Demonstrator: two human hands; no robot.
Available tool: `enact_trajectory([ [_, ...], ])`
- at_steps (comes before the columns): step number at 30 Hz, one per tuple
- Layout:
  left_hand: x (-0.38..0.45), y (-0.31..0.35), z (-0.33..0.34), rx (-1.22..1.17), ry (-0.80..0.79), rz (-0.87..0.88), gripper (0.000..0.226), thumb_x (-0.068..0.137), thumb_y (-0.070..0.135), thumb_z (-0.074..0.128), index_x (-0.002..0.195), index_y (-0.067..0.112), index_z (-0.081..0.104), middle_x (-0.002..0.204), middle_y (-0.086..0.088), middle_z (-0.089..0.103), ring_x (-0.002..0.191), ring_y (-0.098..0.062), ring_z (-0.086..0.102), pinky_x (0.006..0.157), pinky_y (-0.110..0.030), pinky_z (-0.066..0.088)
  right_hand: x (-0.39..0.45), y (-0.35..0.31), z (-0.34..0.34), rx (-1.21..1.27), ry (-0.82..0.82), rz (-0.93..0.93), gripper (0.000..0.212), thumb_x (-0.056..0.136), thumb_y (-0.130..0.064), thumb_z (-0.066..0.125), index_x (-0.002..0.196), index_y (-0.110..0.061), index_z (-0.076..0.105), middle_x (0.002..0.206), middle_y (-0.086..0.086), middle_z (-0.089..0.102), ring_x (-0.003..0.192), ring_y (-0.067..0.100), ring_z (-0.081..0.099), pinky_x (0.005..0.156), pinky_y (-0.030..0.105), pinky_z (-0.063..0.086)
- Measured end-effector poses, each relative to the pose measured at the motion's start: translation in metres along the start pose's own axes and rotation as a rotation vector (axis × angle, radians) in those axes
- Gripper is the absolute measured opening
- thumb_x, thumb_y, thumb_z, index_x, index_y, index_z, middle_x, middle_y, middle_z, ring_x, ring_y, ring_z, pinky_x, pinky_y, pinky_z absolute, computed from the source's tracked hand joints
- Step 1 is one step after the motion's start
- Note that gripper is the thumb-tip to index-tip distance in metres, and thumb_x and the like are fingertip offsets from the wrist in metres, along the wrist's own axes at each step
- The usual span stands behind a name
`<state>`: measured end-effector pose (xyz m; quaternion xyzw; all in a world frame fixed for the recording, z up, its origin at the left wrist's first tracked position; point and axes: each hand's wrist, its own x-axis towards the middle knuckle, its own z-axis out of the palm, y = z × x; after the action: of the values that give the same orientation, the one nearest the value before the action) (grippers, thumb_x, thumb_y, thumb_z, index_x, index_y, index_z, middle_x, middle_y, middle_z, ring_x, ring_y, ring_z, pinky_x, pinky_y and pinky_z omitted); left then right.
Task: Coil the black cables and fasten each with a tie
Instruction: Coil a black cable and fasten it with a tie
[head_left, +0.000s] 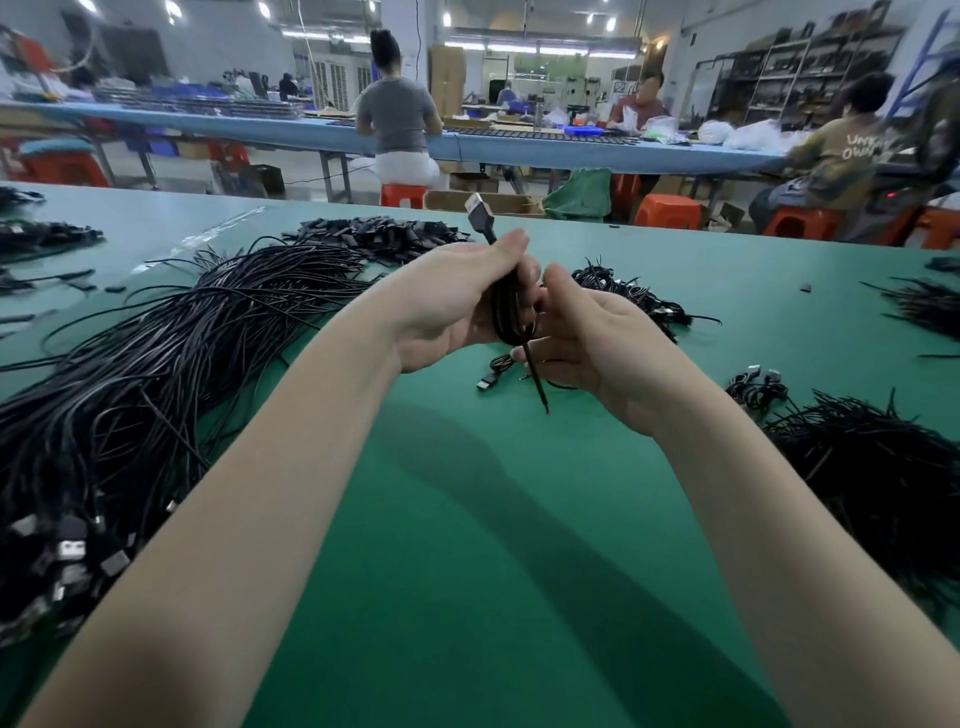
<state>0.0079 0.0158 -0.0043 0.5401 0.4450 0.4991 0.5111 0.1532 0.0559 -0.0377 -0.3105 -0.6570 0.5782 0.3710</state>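
From the head camera, both bare forearms reach out over the green table (467, 519) and meet above its middle, and the action is right there between the palms. The left hand (457, 306) has its fingers curled round a coiled black cable (506, 312), the loops standing upright against its palm, thumb pressed on top near the cable's upper end. Out past that thumb pokes the USB plug (477, 208), tilted up and away from the person. The right hand (587, 343) faces the left, palm turned inward, its fingers bent in against the far side of the coil; the fingertips are hidden behind the cable, so whether they pinch it or a tie I cannot tell. A thin black tail end (537, 382) hangs down from the coil, passing just in front of the right palm and ending free above the table. On the table below the hands lies another small coiled cable with a plug (491, 371). To the left sprawls a big heap of loose black cables (156, 374), plugs showing at its near end. Beyond the right hand sits a pile of bundled cables (628, 296), and at the right edge a dark bunch of thin ties (872, 467). Across the room, people sit on orange stools (402, 195) at a long blue bench (260, 127).
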Motion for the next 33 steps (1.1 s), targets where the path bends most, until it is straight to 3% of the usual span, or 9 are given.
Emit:
enact_trajectory([
  [4, -0.001, 0.000, 0.002, 0.296, 0.090, -0.013, 0.043, 0.102, 0.045, 0.036, 0.068, 0.024, 0.054, 0.075, 0.007, 0.055, 0.071, -0.010, 0.048, 0.068, -0.029, 0.037, -0.002, 0.004, 0.005, -0.239, -0.018, -0.128, 0.027, 0.092, -0.041, 0.059, 0.097, -0.014, 0.061, 0.079, -0.005, 0.059, 0.069, 0.008, 0.058, 0.067, 0.025, 0.053],
  [7, 0.001, -0.003, 0.005, 0.353, 0.112, 0.015, 0.043, 0.101, 0.046, 0.037, 0.072, 0.021, 0.058, 0.090, 0.001, 0.058, 0.089, -0.017, 0.050, 0.089, -0.036, 0.040, -0.002, 0.007, 0.011, -0.316, 0.024, -0.165, 0.031, 0.091, -0.039, 0.060, 0.096, -0.009, 0.057, 0.076, 0.000, 0.047, 0.067, 0.011, 0.050, 0.070, 0.040, 0.055],
  [9, 0.003, -0.004, 0.005, 0.292, 0.119, 0.042, 0.041, 0.101, 0.043, 0.038, 0.074, 0.019, 0.059, 0.098, -0.002, 0.063, 0.098, -0.017, 0.055, 0.097, -0.032, 0.039, -0.002, 0.007, 0.015, -0.311, 0.024, -0.189, 0.025, 0.092, -0.038, 0.059, 0.091, -0.013, 0.055, 0.072, -0.002, 0.045, 0.062, 0.008, 0.050, 0.069, 0.039, 0.055],
  [18, 0.016, -0.025, 0.017, 0.203, 0.179, 0.192, 0.035, 0.102, 0.030, 0.042, 0.072, 0.018, 0.054, 0.084, -0.001, 0.056, 0.065, -0.003, 0.054, 0.057, -0.013, 0.043, -0.001, 0.013, 0.023, -0.235, 0.015, -0.137, 0.022, 0.099, -0.031, 0.046, 0.119, -0.021, 0.043, 0.093, 0.007, 0.052, 0.067, 0.018, 0.065, 0.071, 0.041, 0.058],
  [22, 0.019, -0.032, 0.014, 0.324, 0.156, 0.212, 0.035, 0.102, 0.033, 0.042, 0.072, 0.023, 0.056, 0.089, -0.004, 0.056, 0.077, -0.012, 0.053, 0.069, -0.025, 0.044, 0.001, 0.019, 0.020, -0.250, 0.003, -0.130, 0.023, 0.100, -0.028, 0.045, 0.118, -0.014, 0.046, 0.087, 0.010, 0.050, 0.058, 0.013, 0.058, 0.066, 0.038, 0.058],
  [25, 0.021, -0.037, 0.015, 0.343, 0.157, 0.206, 0.036, 0.103, 0.033, 0.041, 0.072, 0.022, 0.056, 0.086, -0.003, 0.058, 0.077, -0.011, 0.053, 0.076, -0.028, 0.045, 0.005, 0.023, 0.020, -0.325, 0.046, -0.181, 0.012, 0.101, -0.023, 0.037, 0.102, -0.013, 0.044, 0.070, -0.001, 0.037, 0.049, 0.006, 0.038, 0.047, 0.025, 0.039],
  [29, 0.023, -0.039, 0.017, 0.276, 0.140, 0.067, 0.036, 0.103, 0.032, 0.040, 0.080, 0.023, 0.067, 0.082, 0.007, 0.066, 0.080, -0.006, 0.059, 0.086, -0.026, 0.046, 0.010, 0.035, 0.015, -0.602, 0.073, -0.217, 0.014, 0.102, -0.014, 0.031, 0.089, -0.012, 0.038, 0.064, -0.002, 0.035, 0.048, 0.007, 0.032, 0.049, 0.028, 0.030],
  [31, 0.019, -0.035, 0.016, 0.047, 0.072, -0.124, 0.032, 0.102, 0.033, 0.044, 0.089, 0.019, 0.070, 0.090, 0.002, 0.068, 0.090, -0.012, 0.059, 0.096, -0.030, 0.043, 0.013, 0.042, 0.009, -0.553, 0.154, -0.142, 0.023, 0.102, -0.018, 0.031, 0.080, -0.015, 0.039, 0.062, -0.004, 0.038, 0.046, 0.005, 0.035, 0.046, 0.023, 0.029],
  [33, 0.021, -0.035, 0.015, -0.053, 0.163, -0.215, 0.029, 0.099, 0.034, 0.050, 0.085, 0.016, 0.066, 0.093, -0.003, 0.062, 0.088, -0.017, 0.056, 0.092, -0.030, 0.043, 0.015, 0.050, 0.001, -0.523, 0.189, -0.006, 0.022, 0.101, -0.022, 0.031, 0.083, -0.013, 0.040, 0.065, -0.003, 0.038, 0.051, 0.012, 0.034, 0.048, 0.026, 0.027],
])
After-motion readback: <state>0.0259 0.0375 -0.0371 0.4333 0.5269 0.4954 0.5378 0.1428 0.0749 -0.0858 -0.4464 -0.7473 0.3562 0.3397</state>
